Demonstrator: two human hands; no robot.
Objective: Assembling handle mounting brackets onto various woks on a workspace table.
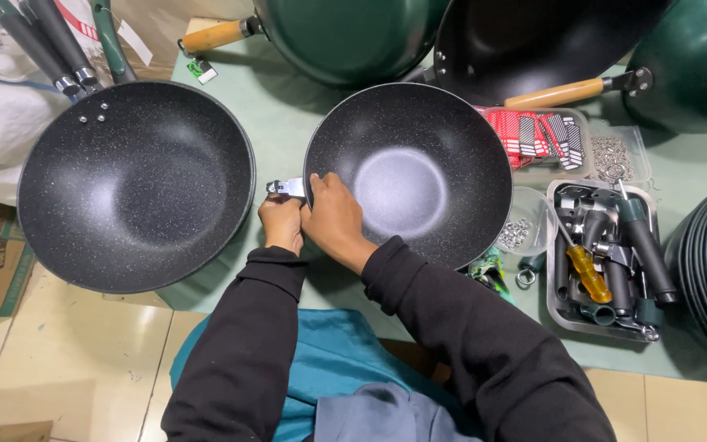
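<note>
Head view — hands (pixel 308 219) gripping wok (pixel 419 168), bracket (pixel 288 187)

surface: green-covered table (pixel 288 123) | on it: speckled woks (pixel 407 172), metal parts tray (pixel 562 315), washer tubs (pixel 619 155)

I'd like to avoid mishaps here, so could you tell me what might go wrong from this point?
The left hand pinches a small metal bracket at the rim of the speckled wok; it could slip and scratch the coating. The right hand steadies that round-bottomed wok, which might rock. Loose washers nearby could scatter.
</note>
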